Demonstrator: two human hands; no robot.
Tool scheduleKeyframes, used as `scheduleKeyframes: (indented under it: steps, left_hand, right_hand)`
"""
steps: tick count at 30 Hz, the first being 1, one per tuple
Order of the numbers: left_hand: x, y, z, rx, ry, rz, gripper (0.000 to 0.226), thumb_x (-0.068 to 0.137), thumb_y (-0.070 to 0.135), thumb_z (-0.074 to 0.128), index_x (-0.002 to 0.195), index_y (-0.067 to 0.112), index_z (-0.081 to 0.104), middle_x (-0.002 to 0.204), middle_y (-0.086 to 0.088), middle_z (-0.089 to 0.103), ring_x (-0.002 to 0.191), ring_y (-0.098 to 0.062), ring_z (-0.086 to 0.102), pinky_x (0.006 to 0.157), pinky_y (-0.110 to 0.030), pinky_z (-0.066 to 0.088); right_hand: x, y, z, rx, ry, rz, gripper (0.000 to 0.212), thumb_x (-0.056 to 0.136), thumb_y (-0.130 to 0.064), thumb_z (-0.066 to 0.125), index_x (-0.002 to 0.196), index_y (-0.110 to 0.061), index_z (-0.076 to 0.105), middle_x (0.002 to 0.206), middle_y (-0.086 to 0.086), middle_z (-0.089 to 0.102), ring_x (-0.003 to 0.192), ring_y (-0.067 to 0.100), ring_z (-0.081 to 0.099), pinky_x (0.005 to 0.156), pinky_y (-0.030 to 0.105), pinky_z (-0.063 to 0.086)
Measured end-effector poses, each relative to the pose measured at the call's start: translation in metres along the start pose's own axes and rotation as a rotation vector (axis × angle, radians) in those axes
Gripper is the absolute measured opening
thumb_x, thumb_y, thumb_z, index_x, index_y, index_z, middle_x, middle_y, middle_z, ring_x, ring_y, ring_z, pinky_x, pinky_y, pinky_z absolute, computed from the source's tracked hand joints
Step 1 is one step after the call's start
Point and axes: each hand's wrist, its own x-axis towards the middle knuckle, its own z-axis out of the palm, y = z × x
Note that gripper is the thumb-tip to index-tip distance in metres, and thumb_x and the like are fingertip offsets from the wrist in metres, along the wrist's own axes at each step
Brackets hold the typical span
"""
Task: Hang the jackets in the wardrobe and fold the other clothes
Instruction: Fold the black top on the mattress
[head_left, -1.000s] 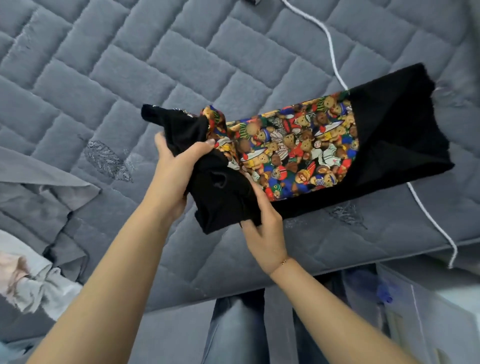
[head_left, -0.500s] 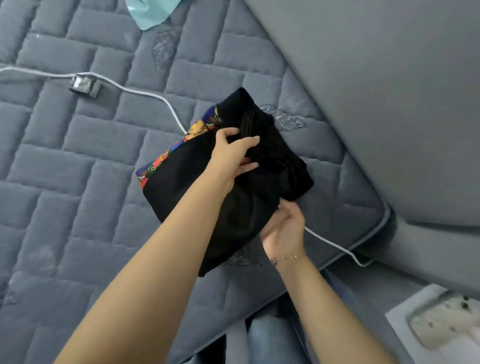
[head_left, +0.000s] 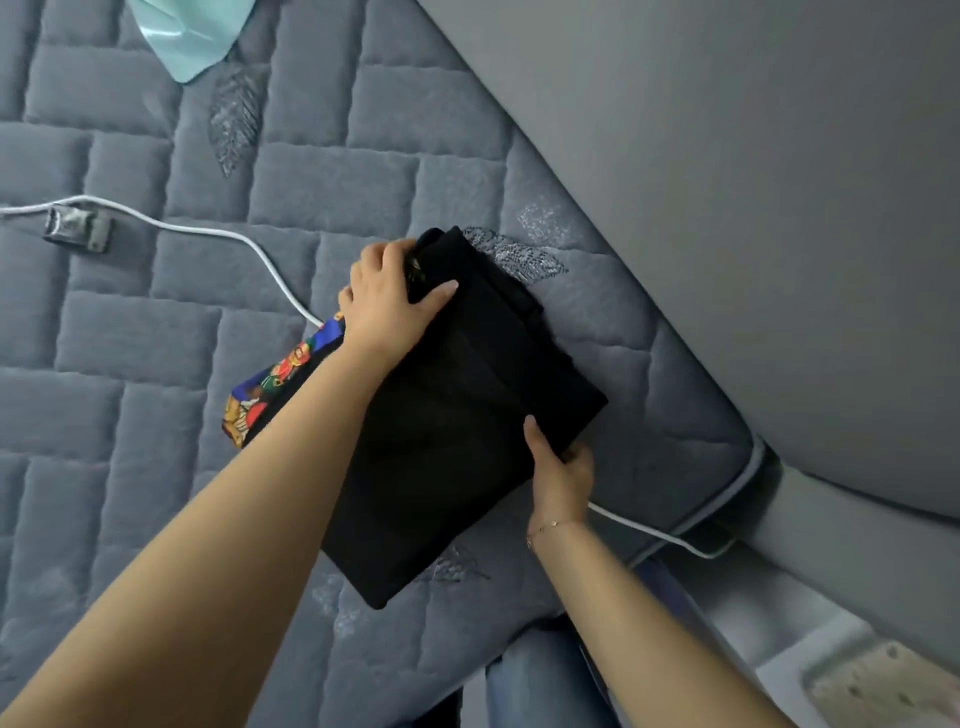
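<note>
A black garment (head_left: 457, 415) with a colourful bear-print panel (head_left: 270, 384) lies folded into a rectangle on the grey quilted mattress (head_left: 156, 338). My left hand (head_left: 389, 296) grips its far corner, thumb on top and fingers curled over the edge. My right hand (head_left: 558, 467) holds the near right edge, thumb on top and fingers tucked under the fabric. The print shows only along the left side, beside my left forearm.
A white cable (head_left: 218, 234) with a grey adapter (head_left: 78, 228) crosses the mattress on the left and runs under the garment. A pale teal item (head_left: 192, 36) lies at the top. A grey headboard (head_left: 727, 208) rises on the right.
The open garment was folded over, hiding most of the bear print. The view swung right. Both hands shifted to the folded bundle's edges, which now lies flatter.
</note>
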Motion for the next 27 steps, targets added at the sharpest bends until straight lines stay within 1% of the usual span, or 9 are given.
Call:
scheduleKeyframes:
  steps: [2,5,9,12,17,20,22,25,27]
  left_hand:
    - [0.017,0.002,0.003,0.051,-0.154,-0.143,0.074,0.085,0.066,0.056,0.145,0.026,0.035,0.147,-0.004,0.036,0.137,-0.027,0.034,0.111,-0.050,0.024]
    - [0.030,-0.004,0.005,0.024,-0.267,-0.220,0.079,0.084,0.071,0.053,0.142,0.021,0.038,0.143,-0.005,0.044,0.133,-0.028,0.041,0.112,-0.047,0.027]
    - [0.031,-0.012,-0.015,-0.463,-0.426,-0.313,0.063,0.083,0.057,0.068,0.123,0.010,0.058,0.118,-0.007,0.067,0.106,-0.025,0.066,0.099,-0.043,0.051]
    - [0.011,-0.023,-0.053,-0.754,-0.450,-0.290,0.050,0.086,0.049,0.070,0.120,0.013,0.062,0.111,-0.008,0.073,0.100,-0.024,0.071,0.093,-0.043,0.055]
    - [-0.064,-0.078,-0.139,-1.102,-0.123,-0.161,0.032,0.095,0.026,0.062,0.125,0.015,0.056,0.105,0.002,0.072,0.090,-0.009,0.071,0.070,-0.021,0.055]
    - [-0.124,-0.127,-0.200,-1.102,0.107,-0.060,0.038,0.096,0.023,0.060,0.132,0.013,0.052,0.120,0.002,0.068,0.110,-0.013,0.065,0.086,-0.023,0.053]
    - [-0.164,-0.158,-0.237,-1.076,0.257,0.001,0.040,0.095,0.021,0.059,0.133,0.012,0.050,0.127,0.000,0.063,0.119,-0.015,0.059,0.095,-0.026,0.049]
    - [-0.224,-0.198,-0.272,-1.078,0.452,0.078,0.037,0.092,0.013,0.062,0.127,0.015,0.050,0.123,0.005,0.064,0.117,-0.014,0.059,0.095,-0.029,0.050]
    - [-0.262,-0.220,-0.272,-1.029,0.547,0.094,0.034,0.087,0.011,0.066,0.117,0.017,0.053,0.111,0.012,0.065,0.107,-0.008,0.059,0.092,-0.026,0.050]
  right_hand:
    - [0.002,-0.002,-0.002,0.011,0.016,0.001,0.047,0.079,-0.027,0.081,0.115,-0.018,0.052,0.108,-0.006,0.061,0.091,-0.001,0.057,0.065,0.008,0.045]
    - [0.004,-0.014,-0.004,-0.018,-0.104,0.022,0.058,0.077,-0.039,0.081,0.126,-0.020,0.057,0.120,-0.004,0.065,0.104,0.006,0.062,0.084,0.021,0.051]
    - [0.016,-0.040,-0.008,-0.050,-0.246,0.071,0.068,0.066,-0.039,0.086,0.123,-0.010,0.063,0.114,0.004,0.071,0.106,0.020,0.067,0.096,0.039,0.053]
    - [0.005,-0.053,-0.007,-0.175,-0.318,-0.089,0.070,0.060,-0.043,0.089,0.118,-0.011,0.065,0.115,0.000,0.071,0.112,0.017,0.064,0.105,0.042,0.046]
    - [-0.065,-0.066,0.035,-0.279,-0.592,-0.427,0.038,0.072,-0.029,0.083,0.108,-0.018,0.073,0.110,-0.004,0.073,0.108,0.012,0.067,0.093,0.028,0.052]
    - [-0.125,-0.066,0.081,-0.395,-0.746,-0.654,0.023,0.079,-0.017,0.080,0.099,-0.024,0.073,0.101,-0.011,0.075,0.100,0.007,0.069,0.081,0.014,0.052]
    - [-0.169,-0.059,0.110,-0.465,-0.825,-0.817,0.023,0.081,-0.013,0.078,0.100,-0.023,0.070,0.098,-0.011,0.075,0.100,0.006,0.068,0.084,0.017,0.052]
    - [-0.221,-0.036,0.141,-0.507,-0.932,-1.031,0.020,0.083,-0.009,0.076,0.099,-0.016,0.065,0.097,-0.003,0.070,0.096,0.009,0.065,0.090,0.025,0.050]
    - [-0.239,-0.015,0.150,-0.564,-0.952,-1.173,0.023,0.083,-0.009,0.076,0.101,-0.014,0.063,0.094,-0.002,0.067,0.091,0.004,0.060,0.087,0.022,0.047]
